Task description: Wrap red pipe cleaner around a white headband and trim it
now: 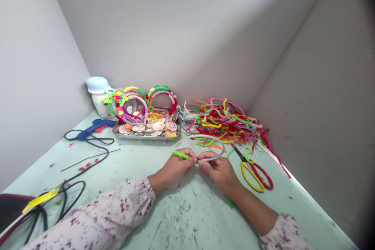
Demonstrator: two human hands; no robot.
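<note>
A green fuzzy stick (pixel 181 154) is pinched in the left hand (pixel 178 166), and a pale bendy band (pixel 224 148) is pinched near one end by the right hand (pixel 220 171), with the two hands close together. The band's loop is held just past the hands, near a messy pile of fuzzy sticks (pixel 225 121). If the pinch is loosened, the band could be sprung away. If the loop is swung out, loose sticks could be snagged, or the scissors (pixel 244 159) bumped.

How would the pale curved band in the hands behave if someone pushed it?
The pale band likely flexes but springs back, since it holds an open curve beyond the right hand. It is probably light, being thin. Its smooth surface may slip.
</note>
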